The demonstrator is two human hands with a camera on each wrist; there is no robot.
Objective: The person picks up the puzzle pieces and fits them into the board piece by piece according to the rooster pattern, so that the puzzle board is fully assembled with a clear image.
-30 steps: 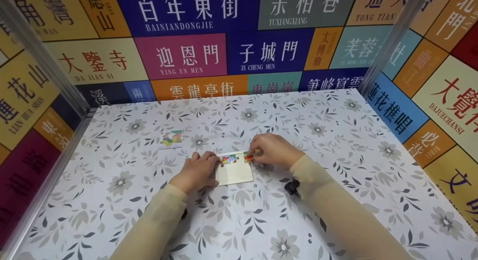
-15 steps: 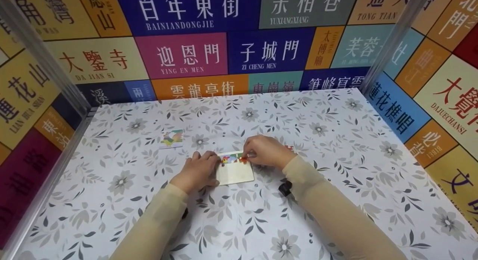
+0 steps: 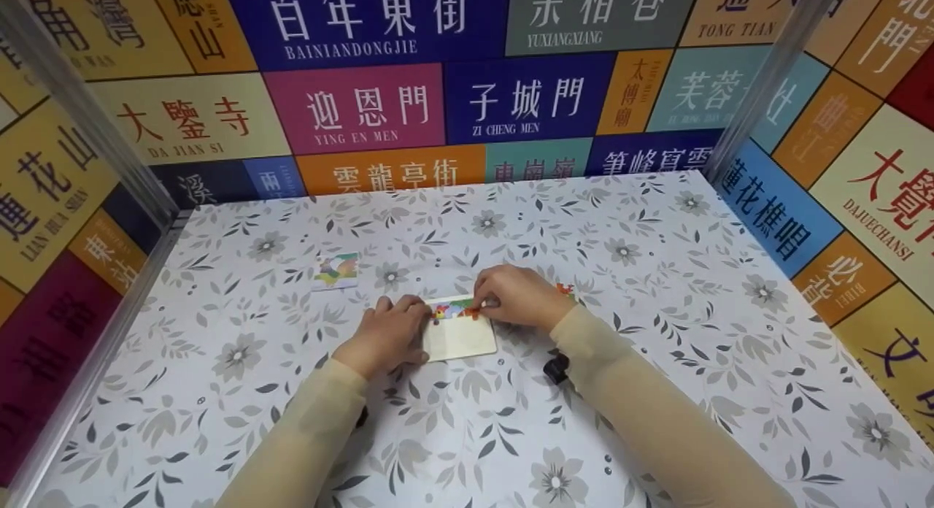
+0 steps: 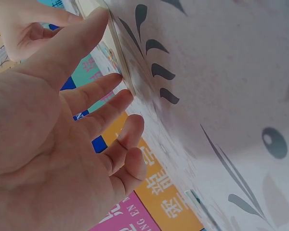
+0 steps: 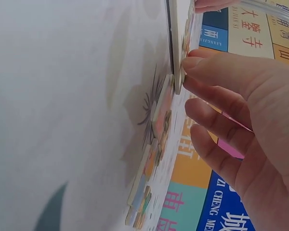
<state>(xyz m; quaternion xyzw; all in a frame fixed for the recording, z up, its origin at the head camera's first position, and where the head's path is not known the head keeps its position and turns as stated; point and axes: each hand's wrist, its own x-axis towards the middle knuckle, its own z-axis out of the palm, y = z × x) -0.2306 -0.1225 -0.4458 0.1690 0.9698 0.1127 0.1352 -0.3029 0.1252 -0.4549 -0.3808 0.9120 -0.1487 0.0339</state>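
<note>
A small pale puzzle board point(image 3: 460, 341) lies on the table, with a row of colourful jigsaw pieces point(image 3: 449, 310) along its far edge. My left hand point(image 3: 384, 331) holds the board by its left side, the thumb at the near corner and fingertips at the far one, as the left wrist view also shows. At the far right corner, my right hand point(image 3: 519, 296) pinches a jigsaw piece point(image 3: 473, 313) between thumb and forefinger, down against the board. The fingertips hide much of that piece. In the right wrist view the other fingers of the right hand point(image 5: 231, 106) are loosely bent.
Behind the right hand lie loose jigsaw pieces point(image 3: 565, 290), partly hidden; several show in the right wrist view. A colourful picture card point(image 3: 336, 271) lies at the back left. The table point(image 3: 408, 435) has a floral cover, and printed panels point(image 3: 350, 106) wall its far side.
My right hand has moved left with the piece, bringing it against the row and closing the gap there. The loose pieces behind it have come into view. The left hand stays put.
</note>
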